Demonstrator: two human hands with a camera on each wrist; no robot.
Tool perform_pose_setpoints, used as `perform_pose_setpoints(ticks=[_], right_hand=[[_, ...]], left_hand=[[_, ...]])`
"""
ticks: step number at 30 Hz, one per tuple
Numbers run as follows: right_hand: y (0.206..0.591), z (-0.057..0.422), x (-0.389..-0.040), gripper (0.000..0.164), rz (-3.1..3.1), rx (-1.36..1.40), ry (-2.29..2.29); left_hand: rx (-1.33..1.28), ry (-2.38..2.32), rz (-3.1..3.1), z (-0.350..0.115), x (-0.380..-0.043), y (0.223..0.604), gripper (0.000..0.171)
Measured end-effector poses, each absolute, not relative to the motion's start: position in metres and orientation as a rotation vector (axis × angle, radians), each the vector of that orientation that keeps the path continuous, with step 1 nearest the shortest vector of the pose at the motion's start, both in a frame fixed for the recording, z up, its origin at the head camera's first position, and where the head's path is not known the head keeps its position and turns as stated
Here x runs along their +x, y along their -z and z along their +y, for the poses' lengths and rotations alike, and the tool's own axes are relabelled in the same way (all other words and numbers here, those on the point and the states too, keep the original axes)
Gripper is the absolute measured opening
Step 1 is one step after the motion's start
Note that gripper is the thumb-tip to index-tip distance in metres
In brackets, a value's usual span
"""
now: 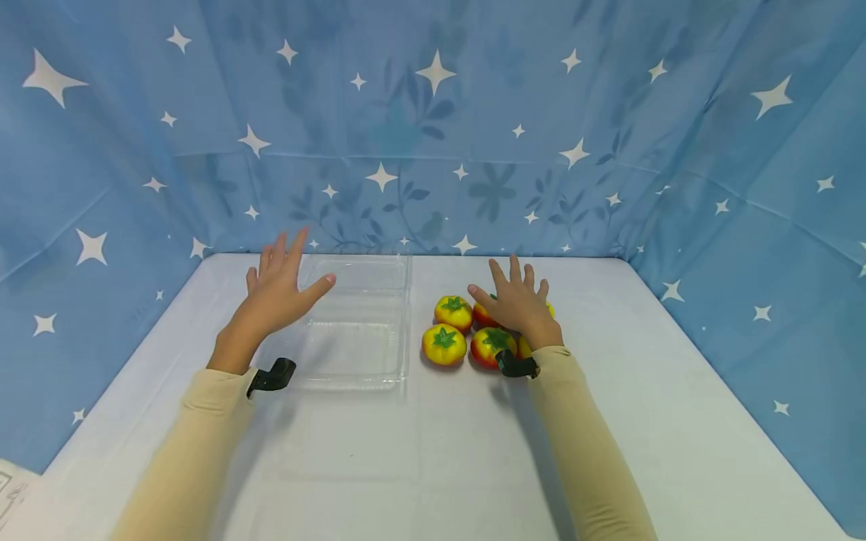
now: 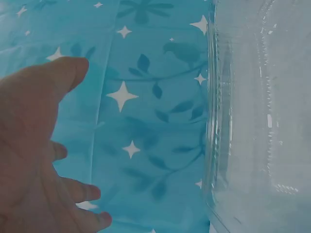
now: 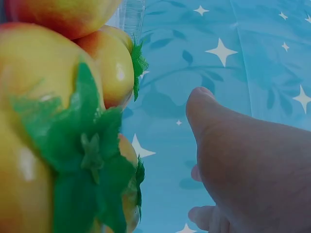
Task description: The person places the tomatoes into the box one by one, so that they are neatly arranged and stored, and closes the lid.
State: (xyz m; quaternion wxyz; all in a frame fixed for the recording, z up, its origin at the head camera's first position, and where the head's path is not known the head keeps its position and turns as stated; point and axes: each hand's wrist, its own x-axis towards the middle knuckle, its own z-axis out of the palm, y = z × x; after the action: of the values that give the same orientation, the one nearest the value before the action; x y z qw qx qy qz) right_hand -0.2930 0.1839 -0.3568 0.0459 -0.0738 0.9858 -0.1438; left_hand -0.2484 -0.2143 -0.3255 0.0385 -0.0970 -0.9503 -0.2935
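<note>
My left hand (image 1: 274, 297) hovers over the left side of a clear plastic clamshell box (image 1: 352, 385), with fingers spread and nothing held. The box lies unfolded on the table, its rim (image 2: 212, 121) at the right of the left wrist view. My right hand (image 1: 519, 306) is held above several yellow-and-red persimmon-like fruits (image 1: 444, 347), its fingers extended and the palm empty. Green leafy tops crown the fruits; one fruit's leaves (image 3: 90, 155) loom large in the right wrist view. The hand and sleeve partly hide the fruits at the right of the group.
A white cloth covers the table (image 1: 352, 481). Behind it and along both sides hangs a blue curtain (image 1: 406, 98) with white stars. Black wrist camera mounts (image 1: 272, 376) sit on both forearms. Part of a paper with line drawings (image 1: 15, 481) shows at the lower left.
</note>
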Motion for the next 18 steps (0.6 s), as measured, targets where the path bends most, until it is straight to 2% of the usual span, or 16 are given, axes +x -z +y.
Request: perform_pose_setpoints(ticks=[7, 13, 18], right_hand=[[0.359, 0.189, -0.293, 0.089, 2.983, -0.227, 0.486], [0.358, 0.195, -0.292, 0.09, 2.968, -0.269, 0.528], [0.36, 0.201, -0.287, 0.09, 2.935, -0.287, 0.611]], left_hand=[[-0.288, 1.167, -2.866, -0.25, -0.212, 0.355, 0.111], [-0.26, 1.431, -2.897, -0.266, -0.191, 0.395, 0.112], [-0.324, 1.54, -2.893, -0.27, -0.184, 0.41, 0.113]])
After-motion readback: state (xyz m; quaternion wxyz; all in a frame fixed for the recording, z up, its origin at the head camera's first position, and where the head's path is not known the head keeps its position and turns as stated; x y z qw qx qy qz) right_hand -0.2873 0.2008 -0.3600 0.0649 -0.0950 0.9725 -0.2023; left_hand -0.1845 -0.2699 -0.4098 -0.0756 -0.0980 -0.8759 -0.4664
